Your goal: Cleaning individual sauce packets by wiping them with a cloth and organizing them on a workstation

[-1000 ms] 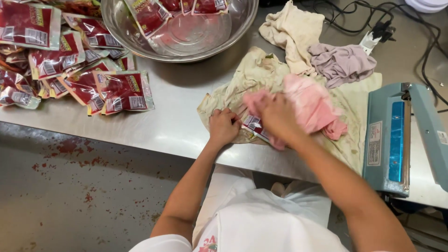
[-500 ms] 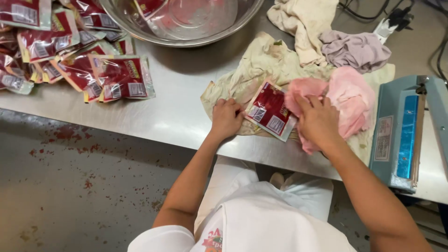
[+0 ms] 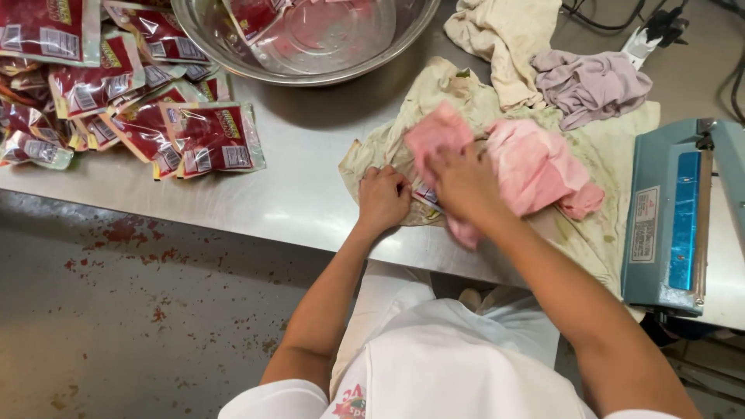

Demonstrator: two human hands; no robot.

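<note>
Pink cloth (image 3: 535, 167) now covering pouch (image 3: 425, 195), right hand (image 3: 464, 186) pressing; left hand (image 3: 382, 198) seemingly pinching pouch edge

A stainless steel tabletop (image 3: 310, 194) carries a heap of red sealed pouches (image 3: 116, 109) at left, a wide metal bowl (image 3: 310, 46) behind, a stained beige cloth (image 3: 466, 101) spread at centre with rags beside it, and a teal heat sealer (image 3: 671, 217) at right.

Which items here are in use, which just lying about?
In use: left hand, right hand, pink cloth, packet under it, beige towel.
Lying about: packet pile, steel bowl, grey rag, sealer, cream cloth.
</note>
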